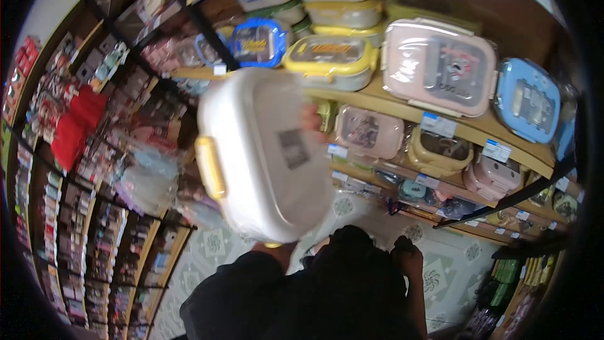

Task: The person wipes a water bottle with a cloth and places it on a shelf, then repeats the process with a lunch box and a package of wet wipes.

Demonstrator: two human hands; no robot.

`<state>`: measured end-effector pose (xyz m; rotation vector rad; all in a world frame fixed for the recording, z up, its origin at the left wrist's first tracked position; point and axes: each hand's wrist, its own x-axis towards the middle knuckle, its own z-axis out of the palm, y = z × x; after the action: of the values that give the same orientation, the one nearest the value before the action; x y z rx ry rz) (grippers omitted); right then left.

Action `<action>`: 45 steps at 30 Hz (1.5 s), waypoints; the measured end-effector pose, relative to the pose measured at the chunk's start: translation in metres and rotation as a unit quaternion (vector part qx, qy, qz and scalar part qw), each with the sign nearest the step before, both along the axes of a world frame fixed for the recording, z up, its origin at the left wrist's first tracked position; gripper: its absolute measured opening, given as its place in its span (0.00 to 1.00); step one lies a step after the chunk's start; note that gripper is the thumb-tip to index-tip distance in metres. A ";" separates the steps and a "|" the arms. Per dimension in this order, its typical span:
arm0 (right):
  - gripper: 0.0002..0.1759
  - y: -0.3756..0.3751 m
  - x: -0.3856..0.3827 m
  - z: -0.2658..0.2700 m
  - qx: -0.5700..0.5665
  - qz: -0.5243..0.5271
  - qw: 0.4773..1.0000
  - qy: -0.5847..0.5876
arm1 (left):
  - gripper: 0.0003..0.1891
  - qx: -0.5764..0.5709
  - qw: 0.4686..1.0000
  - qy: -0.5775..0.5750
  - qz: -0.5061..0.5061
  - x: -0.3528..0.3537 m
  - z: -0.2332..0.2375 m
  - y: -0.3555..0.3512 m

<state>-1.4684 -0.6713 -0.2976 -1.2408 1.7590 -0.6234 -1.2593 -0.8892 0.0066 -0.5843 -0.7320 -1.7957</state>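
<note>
A white plastic lunch box (251, 157) with yellow clasps is held up, tilted, in front of the shelves, its base towards me and a small dark label on it. My left hand (311, 123) is shut on it; fingertips show at the box's right edge, while the rest of the hand is hidden behind. My right hand (407, 257) hangs low beside my dark clothing, above the tiled floor. It looks closed around a small dark thing (401, 243) that I cannot make out.
Wrapped lunch boxes line the shelves ahead: a blue one (259, 43), a yellow one (330, 60), a large pink one (439, 66) and a light blue one (528, 101). Racks of small goods (82, 233) stand left. Patterned floor tiles (214, 245) lie below.
</note>
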 end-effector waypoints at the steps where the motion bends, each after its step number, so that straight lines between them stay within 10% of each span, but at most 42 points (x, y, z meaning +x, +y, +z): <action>1: 0.22 0.003 -0.005 -0.018 -0.003 -0.026 1.000 -0.007 | 0.25 0.015 0.999 -0.019 0.026 0.035 0.012 0.016; 6: 0.23 0.004 0.000 -0.017 -0.005 -0.051 0.998 -0.027 | 0.28 0.085 0.974 -0.109 0.178 0.146 0.068 0.038; 7: 0.23 0.003 0.004 -0.024 0.008 -0.046 0.999 -0.017 | 0.28 0.096 0.882 -0.273 0.373 0.154 0.078 0.028; 10: 0.22 -0.006 0.009 -0.005 0.011 -0.027 1.000 0.007 | 0.24 0.223 0.835 -0.255 0.433 0.143 0.087 0.003; 14: 0.29 -0.012 0.002 -0.104 -0.042 0.145 0.987 0.057 | 0.23 0.236 0.834 -0.261 0.425 0.144 0.084 -0.030; 19: 0.25 -0.006 0.007 0.019 0.022 0.050 0.998 0.005 | 0.26 0.270 0.836 -0.273 0.391 0.143 0.074 -0.050; 22: 0.22 -0.005 0.007 -0.048 -0.020 0.082 0.996 0.011 | 0.29 0.288 0.829 -0.328 0.350 0.150 0.068 -0.062; 36: 0.26 0.005 0.002 0.033 0.006 0.052 0.996 -0.077 | 0.27 0.215 0.866 -0.333 0.305 0.163 0.058 -0.083; 38: 0.27 0.000 0.003 -0.050 0.025 0.030 0.999 -0.033 | 0.25 0.267 0.829 -0.343 0.351 0.156 0.062 -0.072; 41: 0.28 0.005 0.002 0.016 0.069 0.040 0.996 -0.042 | 0.19 0.244 0.779 -0.409 0.408 0.169 0.053 -0.070; 45: 0.27 0.009 -0.005 -0.068 0.065 0.007 0.998 0.013 | 0.41 0.211 0.626 -0.542 0.519 0.153 0.067 -0.048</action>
<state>-1.4733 -0.6621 -0.3653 -1.1759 1.7812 -0.4780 -1.1066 -0.9367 0.0735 1.2136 -1.0344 -0.9098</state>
